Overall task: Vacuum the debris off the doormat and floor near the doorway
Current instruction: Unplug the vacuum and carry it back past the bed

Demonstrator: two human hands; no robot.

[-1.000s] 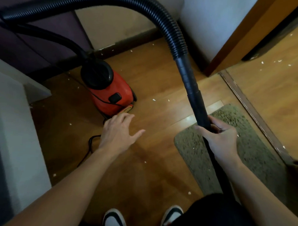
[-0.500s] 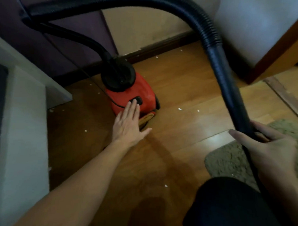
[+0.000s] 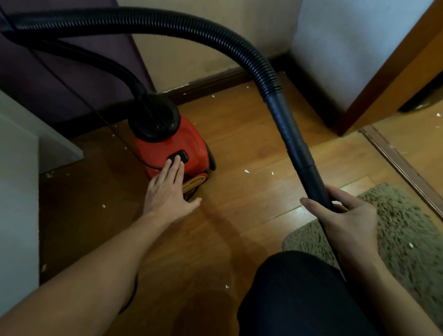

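While white debris [image 3: 246, 171] lies scattered across the wood floor [image 3: 241, 133] and flecks the doormat [image 3: 409, 237] at lower right of the frame, a person crouches beside a red vacuum [image 3: 166, 145] standing at centre left, close to the skirting [image 3: 205, 87]. The left hand [image 3: 168, 191] reaches to the machine with its fingers [image 3: 176, 163] straight and together, tips laid on the black switch [image 3: 179, 156]; the flat reach suggests a press to start the motor, though whether it is running cannot be told. The right hand [image 3: 349, 220] holds the wand [image 3: 306, 158] at centre right, fingers curled round it low on the tube, seemingly to keep the nozzle end, hidden behind a dark-trousered knee [image 3: 299, 296], ready over the mat. The ribbed hose [image 3: 170, 20] arches from the vacuum's top across the upper frame and down into the wand, slack enough to let the tube swing. A thin cord [image 3: 133, 290] trails along the floor under the left forearm. The doorway's wooden frame [image 3: 394, 73] rises at upper right, with a threshold strip [image 3: 401, 169] running past the mat's far edge and more flecks beyond it. No brand, label or writing can be read on the machine.
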